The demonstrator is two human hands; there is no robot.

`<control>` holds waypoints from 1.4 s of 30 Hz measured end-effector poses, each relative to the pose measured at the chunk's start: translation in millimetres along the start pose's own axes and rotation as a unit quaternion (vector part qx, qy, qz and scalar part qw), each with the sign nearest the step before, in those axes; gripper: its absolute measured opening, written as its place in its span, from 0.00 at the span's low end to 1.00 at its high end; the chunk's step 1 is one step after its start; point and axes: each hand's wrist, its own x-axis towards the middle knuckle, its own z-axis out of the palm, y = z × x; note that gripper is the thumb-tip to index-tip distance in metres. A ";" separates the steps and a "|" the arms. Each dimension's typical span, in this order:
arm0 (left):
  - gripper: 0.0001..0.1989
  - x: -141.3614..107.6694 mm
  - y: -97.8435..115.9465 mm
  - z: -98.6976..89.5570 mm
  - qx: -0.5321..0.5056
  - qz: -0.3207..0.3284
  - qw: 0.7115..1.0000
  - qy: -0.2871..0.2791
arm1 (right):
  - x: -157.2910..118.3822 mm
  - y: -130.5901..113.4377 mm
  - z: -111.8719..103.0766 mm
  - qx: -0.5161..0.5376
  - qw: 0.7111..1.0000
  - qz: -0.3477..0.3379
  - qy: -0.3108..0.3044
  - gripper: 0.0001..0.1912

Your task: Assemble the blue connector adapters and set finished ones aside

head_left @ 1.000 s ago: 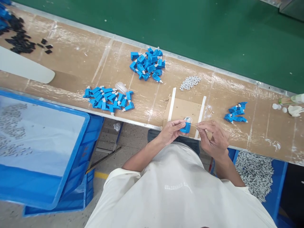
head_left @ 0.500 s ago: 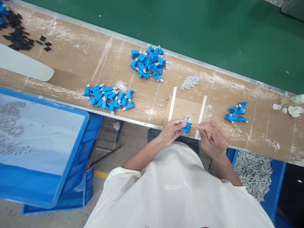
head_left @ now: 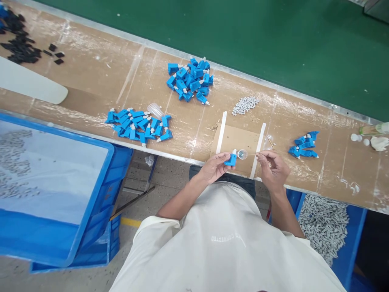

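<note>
Head view: L hand point(head_left: 215, 168) reached in palm-up-ish, fingers closed on a blue part point(head_left: 230, 160) at table's near edge. R hand point(head_left: 274, 170) was bent, fingertips pinching a thin stick point(head_left: 251, 154), tip at small cup point(head_left: 242, 154) btwn hands. Cardboard point(head_left: 240, 138) lay under cup; white bits point(head_left: 245, 105) beyond, blue pcs point(head_left: 303, 144) to R.

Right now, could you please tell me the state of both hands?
Left hand: closed, holding a blue part.
Right hand: closed, holding a thin stick.

The block point(head_left: 231, 160) looks plastic, the stick point(head_left: 252, 154) wooden, the tabletop point(head_left: 185, 125) glossy.
</note>
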 end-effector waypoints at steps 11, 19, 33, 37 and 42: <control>0.08 1.1 2.6 -9.7 -0.027 -0.011 1.000 -0.011 | 35.4 19.5 2.0 -0.081 0.997 0.004 0.014 0.11; 0.14 7.0 -2.6 -21.5 -0.016 -0.006 0.997 -0.075 | 132.6 42.4 31.1 -0.145 0.979 -0.048 -0.133 0.07; 0.22 11.3 -6.4 -22.3 -0.018 -0.018 0.991 -0.134 | 155.8 45.3 79.5 -0.216 0.936 -0.134 -0.244 0.10; 0.21 12.3 -7.6 -25.5 -0.018 -0.022 0.989 -0.146 | 158.5 46.1 84.7 -0.221 0.936 -0.113 -0.251 0.10; 0.20 13.2 -8.9 -27.0 -0.018 -0.023 0.988 -0.148 | 163.5 39.9 87.1 -0.241 0.929 -0.103 -0.260 0.05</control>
